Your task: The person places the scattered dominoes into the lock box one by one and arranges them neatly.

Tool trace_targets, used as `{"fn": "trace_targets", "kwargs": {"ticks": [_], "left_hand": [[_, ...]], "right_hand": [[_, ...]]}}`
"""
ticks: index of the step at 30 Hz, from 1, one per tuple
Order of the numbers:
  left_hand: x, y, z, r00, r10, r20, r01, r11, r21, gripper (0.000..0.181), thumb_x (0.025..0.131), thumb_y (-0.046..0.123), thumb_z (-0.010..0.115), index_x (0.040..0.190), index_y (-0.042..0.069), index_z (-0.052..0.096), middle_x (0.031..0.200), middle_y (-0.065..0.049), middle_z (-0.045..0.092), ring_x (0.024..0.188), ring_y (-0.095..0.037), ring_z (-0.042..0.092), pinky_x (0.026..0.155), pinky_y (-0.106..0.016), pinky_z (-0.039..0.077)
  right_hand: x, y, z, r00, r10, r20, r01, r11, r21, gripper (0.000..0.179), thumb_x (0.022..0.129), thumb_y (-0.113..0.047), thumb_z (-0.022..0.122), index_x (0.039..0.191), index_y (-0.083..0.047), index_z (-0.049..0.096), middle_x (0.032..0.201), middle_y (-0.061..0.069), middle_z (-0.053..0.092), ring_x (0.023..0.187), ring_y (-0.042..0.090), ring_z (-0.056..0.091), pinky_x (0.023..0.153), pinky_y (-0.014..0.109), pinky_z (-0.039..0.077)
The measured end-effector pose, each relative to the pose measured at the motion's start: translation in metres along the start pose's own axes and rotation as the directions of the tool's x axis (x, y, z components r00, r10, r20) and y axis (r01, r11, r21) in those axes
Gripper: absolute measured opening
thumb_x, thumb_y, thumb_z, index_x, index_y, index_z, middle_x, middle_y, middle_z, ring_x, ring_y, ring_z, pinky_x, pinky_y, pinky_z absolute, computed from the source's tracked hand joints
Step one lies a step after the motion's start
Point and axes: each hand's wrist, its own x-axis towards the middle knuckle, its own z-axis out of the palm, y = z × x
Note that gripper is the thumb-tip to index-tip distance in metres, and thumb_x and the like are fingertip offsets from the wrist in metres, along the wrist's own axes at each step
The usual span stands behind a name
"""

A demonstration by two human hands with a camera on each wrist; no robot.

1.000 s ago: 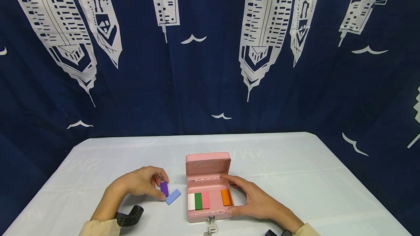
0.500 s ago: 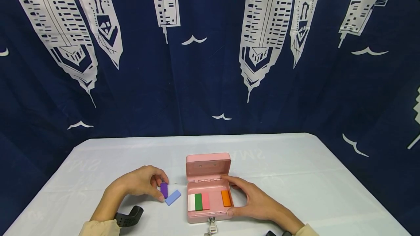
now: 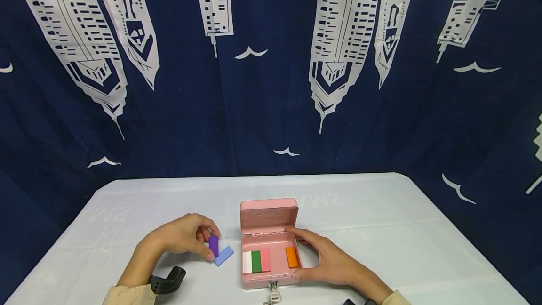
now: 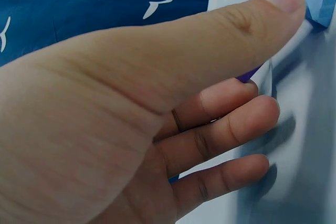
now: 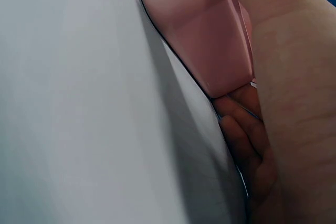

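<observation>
My left hand pinches a small purple domino-like block between thumb and fingers. In the left wrist view only a sliver of this purple block shows behind the thumb. Close by the thumb tip, a light blue block lies flat on the table. An open pink cash box stands in front of me, lid raised. White, green and pink blocks lie side by side inside it at the left; an orange block is at the right. My right hand grips the box's right side, thumb at the front corner.
A small metal latch with a key hangs from the box front. The white-covered table ends at a dark blue curtain with white printed buildings. A black strap device sits at the left wrist.
My left hand and the purple block have shifted slightly, first left, then right toward the light blue block. The right hand and the box have kept their place.
</observation>
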Motion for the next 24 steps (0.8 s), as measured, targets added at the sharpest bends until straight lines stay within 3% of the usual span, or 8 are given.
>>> {"fn": "trace_targets", "kwargs": {"ticks": [24], "left_hand": [[0.002, 0.013, -0.001, 0.997, 0.072, 0.015, -0.071, 0.997, -0.021, 0.043, 0.070, 0.022, 0.091, 0.105, 0.008, 0.071, 0.082, -0.002, 0.063, 0.069, -0.006, 0.054, 0.062, -0.019, 0.045]], "right_hand": [[0.000, 0.001, 0.000, 1.000, -0.028, 0.002, 0.028, 0.999, 0.025, 0.084, 0.079, -0.042, 0.083, 0.150, -0.038, 0.039, 0.152, -0.013, 0.046, 0.132, 0.013, 0.052, 0.114, 0.028, 0.042]]}}
